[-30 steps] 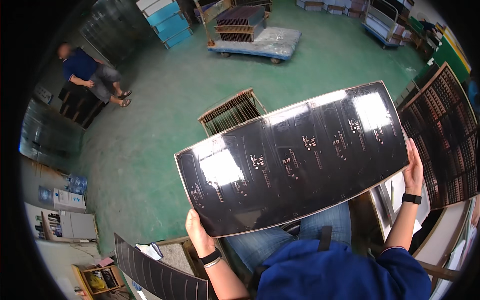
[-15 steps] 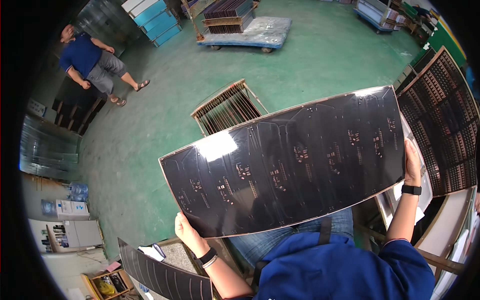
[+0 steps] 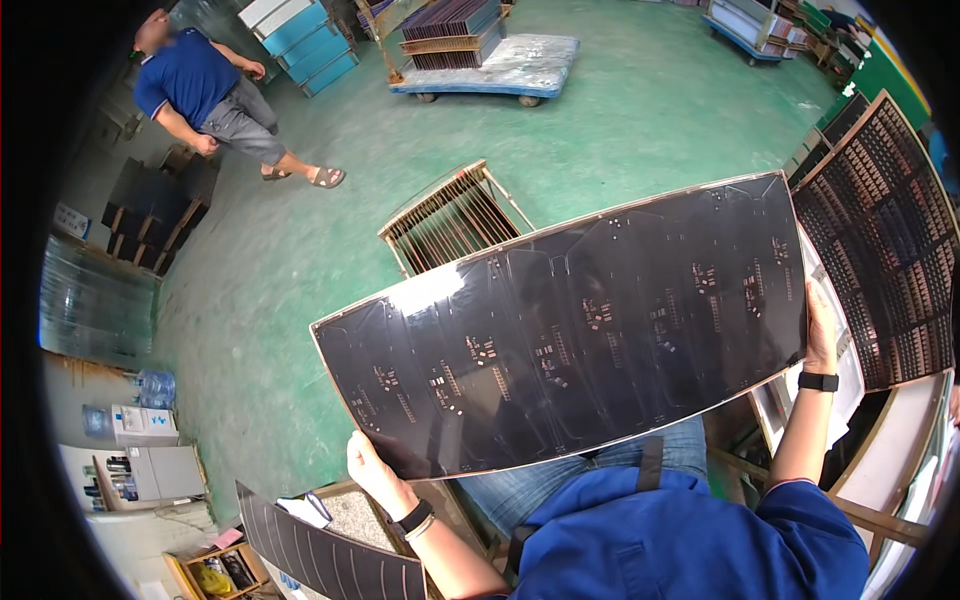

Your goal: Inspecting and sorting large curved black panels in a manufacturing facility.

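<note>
- Since the earliest frame, the black panel [image 3: 580, 335] has shifted left, and its glare has shrunk from two bright patches to one near the far edge.
- That leaves more of its printed traces readable, which seems to favour looking over the surface.
- Left hand [image 3: 378, 470] grips the lower left edge; right hand [image 3: 821, 328] clasps the right edge.
- Panel sits above the lap, nearer than the slatted rack [image 3: 458, 212].
- Nearby co-worker [image 3: 200, 80] has stepped rightward.
</note>
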`<action>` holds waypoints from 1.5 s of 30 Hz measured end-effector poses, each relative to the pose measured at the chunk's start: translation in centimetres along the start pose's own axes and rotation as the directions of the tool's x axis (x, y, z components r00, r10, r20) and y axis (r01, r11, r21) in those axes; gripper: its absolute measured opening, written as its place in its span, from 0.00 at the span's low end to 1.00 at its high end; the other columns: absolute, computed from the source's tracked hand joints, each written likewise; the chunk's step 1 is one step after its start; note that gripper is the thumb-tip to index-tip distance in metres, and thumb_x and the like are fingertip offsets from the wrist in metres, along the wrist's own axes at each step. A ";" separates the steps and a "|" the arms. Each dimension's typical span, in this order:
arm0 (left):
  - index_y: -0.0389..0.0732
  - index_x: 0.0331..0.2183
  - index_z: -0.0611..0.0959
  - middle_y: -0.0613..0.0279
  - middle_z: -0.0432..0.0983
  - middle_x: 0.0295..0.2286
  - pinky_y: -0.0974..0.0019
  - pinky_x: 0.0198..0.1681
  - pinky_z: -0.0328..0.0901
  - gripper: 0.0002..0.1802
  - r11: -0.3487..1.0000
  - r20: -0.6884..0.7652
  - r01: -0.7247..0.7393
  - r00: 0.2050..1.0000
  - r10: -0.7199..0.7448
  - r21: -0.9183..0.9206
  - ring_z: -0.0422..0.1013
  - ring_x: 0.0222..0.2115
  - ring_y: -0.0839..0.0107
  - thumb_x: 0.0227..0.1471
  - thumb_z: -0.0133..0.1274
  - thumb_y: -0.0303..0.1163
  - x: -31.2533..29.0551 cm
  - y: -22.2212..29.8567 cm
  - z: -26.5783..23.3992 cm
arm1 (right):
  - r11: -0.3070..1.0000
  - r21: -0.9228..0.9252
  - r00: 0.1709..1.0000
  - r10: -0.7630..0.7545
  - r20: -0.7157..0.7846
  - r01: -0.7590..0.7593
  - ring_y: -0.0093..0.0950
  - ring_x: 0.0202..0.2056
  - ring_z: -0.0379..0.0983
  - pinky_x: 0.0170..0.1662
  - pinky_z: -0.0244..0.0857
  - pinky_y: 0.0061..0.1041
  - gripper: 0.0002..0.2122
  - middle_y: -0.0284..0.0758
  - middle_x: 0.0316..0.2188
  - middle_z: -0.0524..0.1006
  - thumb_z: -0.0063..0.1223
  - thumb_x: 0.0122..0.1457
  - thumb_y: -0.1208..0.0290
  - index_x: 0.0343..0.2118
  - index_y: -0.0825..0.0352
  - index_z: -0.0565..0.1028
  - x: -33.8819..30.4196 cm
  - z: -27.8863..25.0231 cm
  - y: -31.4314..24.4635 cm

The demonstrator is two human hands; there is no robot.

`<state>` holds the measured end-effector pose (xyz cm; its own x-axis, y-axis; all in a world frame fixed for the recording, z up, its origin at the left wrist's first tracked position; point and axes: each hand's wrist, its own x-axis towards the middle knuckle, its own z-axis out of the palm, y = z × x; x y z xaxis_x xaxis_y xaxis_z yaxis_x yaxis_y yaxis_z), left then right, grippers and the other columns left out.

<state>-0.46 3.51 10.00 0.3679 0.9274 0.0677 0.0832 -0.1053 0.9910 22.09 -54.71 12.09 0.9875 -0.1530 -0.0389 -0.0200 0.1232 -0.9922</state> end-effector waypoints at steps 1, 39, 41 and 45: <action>0.38 0.27 0.76 0.72 0.68 0.24 0.77 0.32 0.58 0.11 1.000 0.004 0.001 1.000 -0.001 -0.002 0.60 0.26 0.82 0.57 0.47 0.34 0.0 -0.1 -0.1 | 1.000 0.010 1.000 0.000 0.002 0.000 0.21 0.43 0.71 0.47 0.63 0.19 0.16 0.36 0.44 0.74 0.43 0.62 0.66 0.47 0.72 0.70 0.0 0.2 -0.1; 0.38 0.30 0.78 0.70 0.72 0.27 0.76 0.34 0.60 0.13 0.987 0.107 0.128 0.985 -0.138 0.097 0.64 0.28 0.81 0.56 0.49 0.39 1.4 -3.7 -2.1 | 0.999 -0.042 0.990 -0.010 0.141 0.016 0.16 0.31 0.71 0.37 0.65 0.15 0.14 0.30 0.32 0.77 0.46 0.61 0.63 0.39 0.70 0.75 -2.2 6.3 -4.9; 0.38 0.30 0.78 0.70 0.72 0.27 0.77 0.34 0.60 0.13 0.988 0.119 0.120 0.984 -0.132 0.099 0.64 0.28 0.81 0.56 0.49 0.38 1.7 -4.3 -2.4 | 0.999 -0.034 0.986 -0.016 0.164 0.022 0.16 0.32 0.71 0.37 0.65 0.15 0.14 0.30 0.32 0.77 0.46 0.61 0.63 0.39 0.70 0.75 -2.2 6.1 -5.0; 0.40 0.30 0.78 0.70 0.73 0.28 0.77 0.35 0.60 0.11 0.989 0.105 0.116 0.987 -0.125 0.092 0.64 0.28 0.82 0.56 0.48 0.37 2.0 -4.7 -2.7 | 1.000 -0.016 0.987 -0.013 0.157 0.016 0.16 0.32 0.71 0.38 0.65 0.15 0.14 0.30 0.33 0.77 0.46 0.61 0.63 0.39 0.71 0.74 -2.0 5.9 -4.3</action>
<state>-2.63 6.86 5.77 0.4500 0.8903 -0.0695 0.2101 -0.0299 0.9772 21.15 -49.20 17.16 1.0000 0.0016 -0.0068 -0.0069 0.1055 -0.9944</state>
